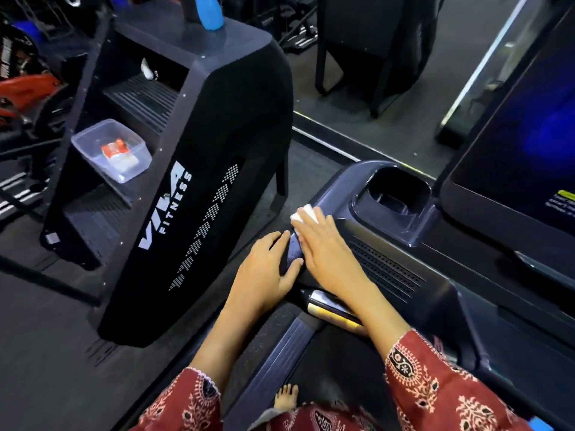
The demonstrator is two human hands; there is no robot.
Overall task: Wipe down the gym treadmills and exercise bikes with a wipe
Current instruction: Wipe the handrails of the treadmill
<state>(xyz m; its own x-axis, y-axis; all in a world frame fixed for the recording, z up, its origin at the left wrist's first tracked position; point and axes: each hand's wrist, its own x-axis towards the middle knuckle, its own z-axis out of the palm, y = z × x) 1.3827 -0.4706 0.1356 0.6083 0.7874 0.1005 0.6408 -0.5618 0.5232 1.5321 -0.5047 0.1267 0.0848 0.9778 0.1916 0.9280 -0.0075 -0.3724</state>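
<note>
**Wipe pressed to the treadmill console's corner**

A black stepper machine [193,181] marked VIVA FITNESS fills the left and centre of the frame. The dark treadmill console [404,275] spans the lower right, with its screen [513,150] at the right edge. 1 clear tub [112,150] sits on the stepper, at left. At mid-frame the left hand [267,269] rests on the console's edge, fingers relaxed. Just beside it the right hand [326,247], fingers flat and straight, presses the white wipe [306,214] onto the console's left corner.

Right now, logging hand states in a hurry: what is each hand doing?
Left hand: open, resting on the treadmill console edge, holding nothing.
Right hand: open, flat, pressing the wipe onto the console.
</note>
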